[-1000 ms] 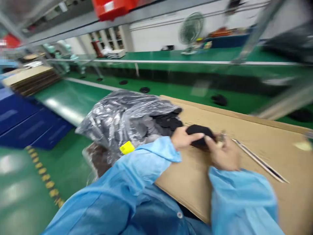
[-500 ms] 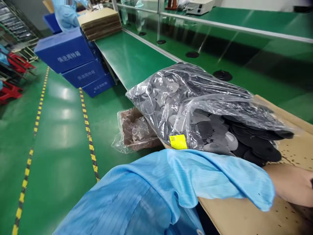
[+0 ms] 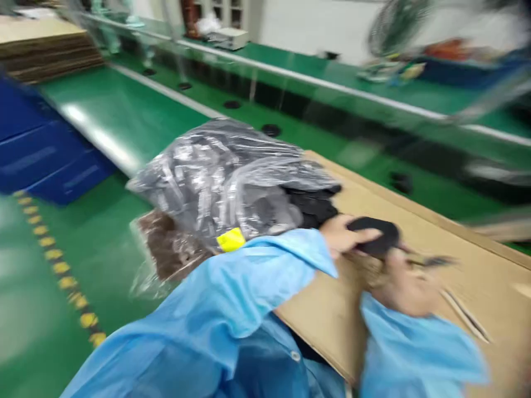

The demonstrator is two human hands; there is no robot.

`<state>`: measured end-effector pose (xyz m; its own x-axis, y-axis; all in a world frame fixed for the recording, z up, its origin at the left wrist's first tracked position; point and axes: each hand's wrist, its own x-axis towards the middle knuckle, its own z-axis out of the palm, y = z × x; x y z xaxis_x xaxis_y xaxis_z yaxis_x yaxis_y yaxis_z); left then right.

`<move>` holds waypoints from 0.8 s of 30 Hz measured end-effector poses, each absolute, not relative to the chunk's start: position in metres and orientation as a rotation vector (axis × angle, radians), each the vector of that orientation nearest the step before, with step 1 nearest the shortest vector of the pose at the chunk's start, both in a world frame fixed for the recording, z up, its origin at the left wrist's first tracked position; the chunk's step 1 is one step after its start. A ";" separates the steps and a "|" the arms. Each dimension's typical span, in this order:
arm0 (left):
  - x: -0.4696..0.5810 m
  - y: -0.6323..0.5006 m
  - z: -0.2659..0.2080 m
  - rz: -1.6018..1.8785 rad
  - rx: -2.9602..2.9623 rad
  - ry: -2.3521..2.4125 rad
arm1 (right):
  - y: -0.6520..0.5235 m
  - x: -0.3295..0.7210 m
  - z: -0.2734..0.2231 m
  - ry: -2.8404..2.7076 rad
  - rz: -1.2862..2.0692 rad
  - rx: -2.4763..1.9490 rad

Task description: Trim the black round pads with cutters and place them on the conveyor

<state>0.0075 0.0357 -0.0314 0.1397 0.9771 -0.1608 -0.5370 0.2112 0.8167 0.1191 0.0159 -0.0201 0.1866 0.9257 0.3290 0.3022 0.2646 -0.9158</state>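
A flat black rounded piece (image 3: 375,236) is held in my left hand (image 3: 342,235), thumb on top. My right hand (image 3: 409,284) is at the piece's near right edge, its fingers bent and smeared by motion. From that hand a thin tool with a dark tip (image 3: 437,261) points right; blur hides its kind. Left of my hands lies a clear plastic bag (image 3: 199,166) full of flat grey and black rounded pieces, with a yellow label (image 3: 231,239). Black pieces (image 3: 313,207) spill from its open end towards my left hand.
Brown cardboard (image 3: 464,260) covers the work surface, with a thin pale stick-like item (image 3: 467,315) on it. Black pieces (image 3: 271,130) lie spaced along the green belt behind. At left are blue boxes (image 3: 37,149), a stack of boards (image 3: 45,44) and a plastic-lined brown box (image 3: 166,249).
The view has swung right, so the bag now appears further left. Both hands are now visible, with a black piece in my left hand; before, only part of one hand showed.
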 end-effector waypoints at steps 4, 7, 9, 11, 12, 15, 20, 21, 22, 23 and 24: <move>-0.005 0.026 -0.013 1.064 0.580 0.695 | 0.010 0.133 -0.016 -1.520 0.615 -1.142; -0.006 0.022 -0.009 0.947 0.520 0.608 | 0.012 0.133 -0.014 -1.589 0.583 -1.031; -0.005 0.018 -0.007 0.911 0.491 0.602 | 0.010 0.134 -0.011 -1.637 0.536 -0.956; -0.005 0.015 -0.006 0.897 0.475 0.605 | 0.006 0.136 -0.007 -1.680 0.507 -0.906; -0.005 0.014 -0.005 0.895 0.471 0.604 | 0.004 0.137 -0.006 -1.700 0.494 -0.892; -0.007 0.013 -0.005 0.900 0.464 0.601 | 0.002 0.139 -0.003 -1.758 0.440 -0.877; -0.007 0.013 -0.005 0.906 0.470 0.600 | 0.003 0.139 -0.005 -1.789 0.376 -0.838; -0.007 0.012 -0.005 0.907 0.471 0.605 | 0.003 0.139 -0.005 -1.795 0.373 -0.843; -0.006 0.012 -0.005 0.907 0.474 0.615 | 0.003 0.140 -0.006 -1.802 0.372 -0.853; -0.006 0.012 -0.006 0.905 0.479 0.626 | 0.003 0.140 -0.007 -1.810 0.372 -0.864; -0.006 0.012 -0.006 0.905 0.485 0.637 | 0.003 0.140 -0.008 -1.815 0.370 -0.873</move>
